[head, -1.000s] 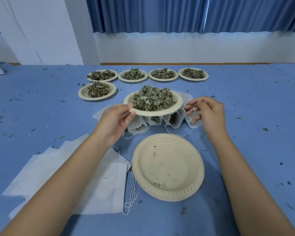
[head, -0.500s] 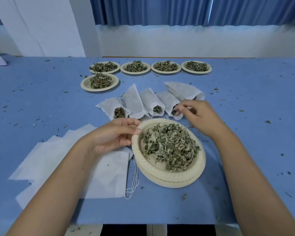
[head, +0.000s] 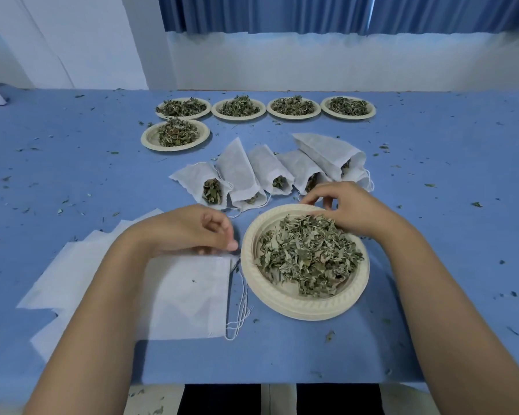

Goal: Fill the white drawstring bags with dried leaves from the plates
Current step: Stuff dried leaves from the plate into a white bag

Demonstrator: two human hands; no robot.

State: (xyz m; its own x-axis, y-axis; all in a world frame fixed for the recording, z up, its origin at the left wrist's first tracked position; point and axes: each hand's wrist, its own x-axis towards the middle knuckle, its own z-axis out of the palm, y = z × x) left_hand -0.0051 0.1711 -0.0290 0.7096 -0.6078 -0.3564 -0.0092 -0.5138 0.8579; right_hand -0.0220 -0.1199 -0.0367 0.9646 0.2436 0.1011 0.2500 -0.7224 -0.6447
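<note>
A round beige paper plate (head: 282,304) of dried green leaves (head: 309,256) was the landmark. The right hand (head: 351,211) rested loose-fingered on its far rim. The left hand (head: 189,232) curled over flat white drawstring bags (head: 186,292) just left of it, its grip unclear.

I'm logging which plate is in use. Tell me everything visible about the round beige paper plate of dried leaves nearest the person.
The round beige paper plate looks like moulded pulp with a ribbed rim. It lies flat on the blue table near the front edge, a second rim showing beneath it. Grey-green dried leaves heap its well. The right hand lies over its far rim, grip unclear; the left hand is beside it, seemingly apart.
</note>
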